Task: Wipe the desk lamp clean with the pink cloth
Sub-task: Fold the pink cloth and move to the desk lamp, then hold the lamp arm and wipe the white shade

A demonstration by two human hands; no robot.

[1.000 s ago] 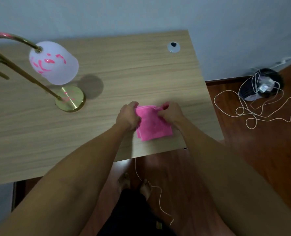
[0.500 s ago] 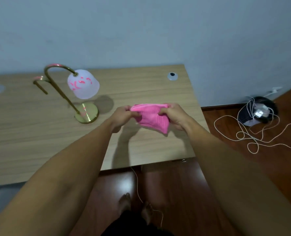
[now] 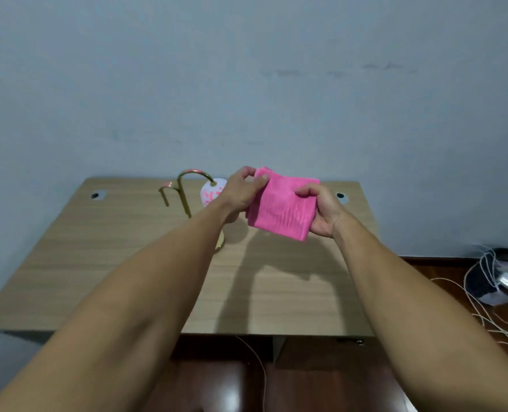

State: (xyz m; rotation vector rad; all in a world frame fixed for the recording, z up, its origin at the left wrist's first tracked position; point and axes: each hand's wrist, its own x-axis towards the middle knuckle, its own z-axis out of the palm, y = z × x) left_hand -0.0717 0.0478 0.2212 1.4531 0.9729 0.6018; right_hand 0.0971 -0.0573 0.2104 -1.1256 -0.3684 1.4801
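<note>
Where left hand crosses, desk lamp hides.

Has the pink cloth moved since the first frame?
Yes. The pink cloth lay on the desk near its front edge; now both hands hold it raised above the desk.
</note>
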